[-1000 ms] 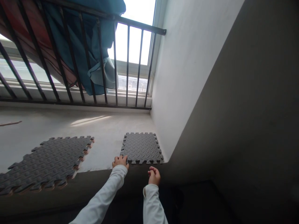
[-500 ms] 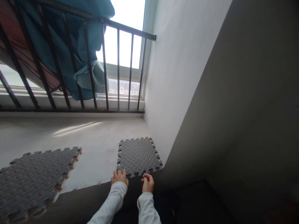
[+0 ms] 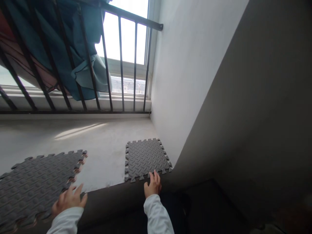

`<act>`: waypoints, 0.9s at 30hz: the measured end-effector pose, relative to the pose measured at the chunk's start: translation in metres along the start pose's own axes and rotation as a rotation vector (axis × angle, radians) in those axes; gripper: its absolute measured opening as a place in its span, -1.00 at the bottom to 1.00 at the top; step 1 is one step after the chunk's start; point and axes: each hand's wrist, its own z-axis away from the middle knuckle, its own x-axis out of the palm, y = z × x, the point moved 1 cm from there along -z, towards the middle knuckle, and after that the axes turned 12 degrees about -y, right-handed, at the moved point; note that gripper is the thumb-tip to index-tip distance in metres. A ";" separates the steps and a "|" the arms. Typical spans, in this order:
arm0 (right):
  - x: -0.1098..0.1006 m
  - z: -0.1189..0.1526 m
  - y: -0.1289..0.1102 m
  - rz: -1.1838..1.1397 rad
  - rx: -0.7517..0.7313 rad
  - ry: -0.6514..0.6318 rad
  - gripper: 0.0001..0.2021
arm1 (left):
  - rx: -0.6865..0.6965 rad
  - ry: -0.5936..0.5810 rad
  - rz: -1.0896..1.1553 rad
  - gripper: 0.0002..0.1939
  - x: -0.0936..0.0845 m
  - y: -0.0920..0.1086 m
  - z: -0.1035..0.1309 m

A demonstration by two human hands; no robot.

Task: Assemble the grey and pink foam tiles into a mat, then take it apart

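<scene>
A single dark grey foam tile (image 3: 146, 157) with jigsaw edges lies flat on the pale ledge, its right side by the wall. My right hand (image 3: 153, 185) is at its front edge, fingers apart, with nothing held. On the left lies a stack of similar grey tiles (image 3: 36, 182) with a round-dot and bar pattern and pinkish layers showing at the edge. My left hand (image 3: 69, 200) is spread over the front right corner of that stack and hides part of it; whether its fingertips touch is unclear.
Black metal railing (image 3: 126, 112) runs along the window behind the ledge (image 3: 104, 169). Blue and pink cloth (image 3: 85, 74) hangs behind the bars. A white wall (image 3: 180, 81) rises at the right. Below the ledge's front edge it is dark.
My left hand has moved left from the single tile to the stack, and its fingers have spread. My right hand has opened at the single tile's front edge. The view has shifted slightly.
</scene>
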 end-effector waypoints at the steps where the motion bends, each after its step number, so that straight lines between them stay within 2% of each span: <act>1: 0.001 0.000 -0.001 0.033 -0.014 -0.015 -0.49 | -0.080 0.001 -0.028 -0.73 0.003 -0.023 0.000; 3: 0.003 -0.002 -0.002 0.079 -0.036 -0.036 -0.50 | -0.181 -0.012 -0.054 -0.74 0.005 -0.058 0.005; 4: 0.005 -0.003 -0.002 0.093 -0.040 -0.043 -0.51 | -0.189 -0.023 -0.051 -0.72 0.005 -0.069 0.009; 7: 0.011 -0.004 -0.002 0.106 -0.054 -0.068 -0.51 | -0.106 -0.041 -0.008 -0.64 -0.002 -0.078 0.019; 11: 0.013 -0.005 0.000 0.100 -0.065 -0.121 -0.52 | -0.086 -0.004 0.073 -0.69 -0.011 -0.066 0.019; 16: 0.008 -0.007 0.000 0.238 0.010 -0.249 -0.51 | -0.104 0.060 0.147 -0.73 -0.009 -0.060 0.012; 22: 0.005 -0.007 0.000 0.268 0.011 -0.278 -0.50 | -0.104 0.169 0.227 -0.70 -0.012 -0.058 0.015; 25: 0.005 -0.006 -0.002 0.259 0.015 -0.286 -0.51 | -0.077 0.197 0.328 -0.69 -0.020 -0.040 0.014; 27: 0.005 -0.006 -0.002 0.249 0.023 -0.293 -0.51 | -0.043 0.187 0.387 -0.68 -0.025 -0.018 0.013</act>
